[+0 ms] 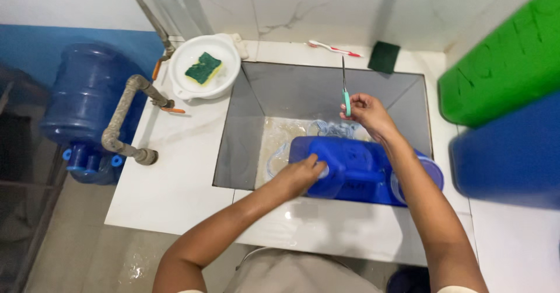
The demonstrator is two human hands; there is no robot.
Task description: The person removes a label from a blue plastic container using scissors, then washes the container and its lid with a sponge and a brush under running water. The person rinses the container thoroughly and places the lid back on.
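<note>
Left hand (300,173): I'm pressing the blue plastic jug (350,170), fingers curled.
Right hand (364,109): clamped around scissors (345,91).
Bowl (192,86): green sponge (203,68) inside.

jug (356,173) in sink (303,89), bowl (204,65) left

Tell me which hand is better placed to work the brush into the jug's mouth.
Right. The right hand holds the brush above the sink; the left hand is on the jug at its mouth.

Home washing area: tiled sink (251,124), sponge (203,67)
</note>
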